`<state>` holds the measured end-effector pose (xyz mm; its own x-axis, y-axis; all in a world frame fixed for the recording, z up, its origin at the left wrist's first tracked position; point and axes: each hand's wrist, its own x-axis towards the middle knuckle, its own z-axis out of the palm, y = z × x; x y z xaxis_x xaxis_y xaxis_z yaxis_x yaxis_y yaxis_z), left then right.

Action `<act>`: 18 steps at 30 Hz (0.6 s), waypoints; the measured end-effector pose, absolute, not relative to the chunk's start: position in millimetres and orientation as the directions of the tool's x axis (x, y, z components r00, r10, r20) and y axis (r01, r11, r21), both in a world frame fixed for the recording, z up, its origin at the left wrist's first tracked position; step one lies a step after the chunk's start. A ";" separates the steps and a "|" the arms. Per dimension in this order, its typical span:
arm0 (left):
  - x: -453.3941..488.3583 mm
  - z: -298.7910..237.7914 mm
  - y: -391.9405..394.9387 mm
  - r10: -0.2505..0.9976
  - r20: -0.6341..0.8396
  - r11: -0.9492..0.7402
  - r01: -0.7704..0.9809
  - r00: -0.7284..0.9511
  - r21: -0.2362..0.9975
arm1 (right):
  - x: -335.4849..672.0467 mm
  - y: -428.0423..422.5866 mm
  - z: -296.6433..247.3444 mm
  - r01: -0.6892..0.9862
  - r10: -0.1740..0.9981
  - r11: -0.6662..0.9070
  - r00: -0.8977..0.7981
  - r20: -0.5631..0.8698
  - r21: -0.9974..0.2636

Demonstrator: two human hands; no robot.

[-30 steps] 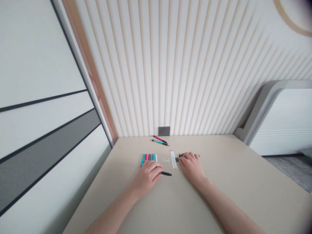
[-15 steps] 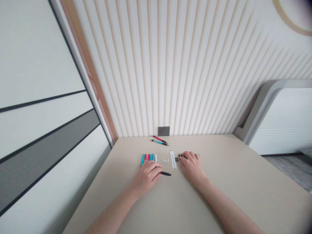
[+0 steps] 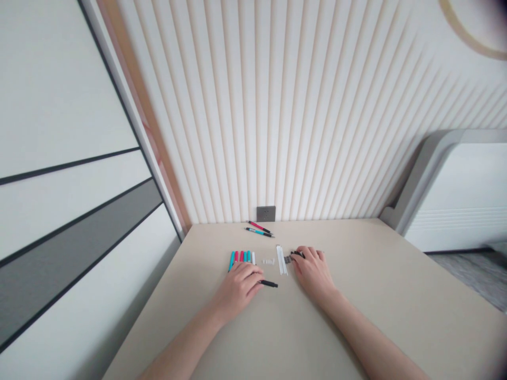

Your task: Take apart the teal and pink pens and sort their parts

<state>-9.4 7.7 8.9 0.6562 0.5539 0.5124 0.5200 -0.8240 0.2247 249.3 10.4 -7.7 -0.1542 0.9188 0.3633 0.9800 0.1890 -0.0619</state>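
My left hand (image 3: 238,287) rests on the beige table (image 3: 277,338) with its fingers closed round a black pen piece (image 3: 269,284) that sticks out to the right. Just beyond it lies a row of teal and pink pen barrels (image 3: 241,257). My right hand (image 3: 312,270) lies palm down, fingers curled over small dark parts (image 3: 293,256). Between the hands are several thin white tubes (image 3: 281,259) and a few tiny white bits (image 3: 269,261).
Two assembled pens, one red (image 3: 259,226) and one teal (image 3: 258,231), lie near the back edge below a grey wall socket (image 3: 266,213). A ribbed wall rises behind. A grey and white piece of furniture (image 3: 455,195) stands at the right.
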 end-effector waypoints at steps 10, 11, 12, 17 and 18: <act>-8.4 11.0 7.2 0.558 0.515 -0.822 0.519 0.650 0.236 | 251.8 14.0 -11.1 0.980 0.916 0.200 -0.190 0.354 0.009; -8.5 11.1 7.1 0.560 0.511 -0.821 0.518 0.652 0.239 | 251.6 14.3 -11.3 0.980 0.916 0.201 -0.189 0.354 0.005; -8.7 11.0 7.0 0.562 0.507 -0.821 0.518 0.653 0.242 | 251.5 14.6 -11.5 0.980 0.917 0.201 -0.187 0.353 -0.001; -9.4 10.3 6.7 0.574 0.491 -0.814 0.525 0.656 0.249 | 250.5 15.2 -12.4 0.970 0.916 0.230 -0.189 0.355 -0.078; -9.4 10.3 6.6 0.576 0.488 -0.812 0.528 0.656 0.249 | 250.2 14.9 -12.3 0.966 0.913 0.240 -0.191 0.361 -0.096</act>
<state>-9.4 6.6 10.3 0.6560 0.5758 0.4879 0.5279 -0.8121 0.2486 250.2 14.9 -12.3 -0.1906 0.9130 0.3608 0.9661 0.2396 -0.0959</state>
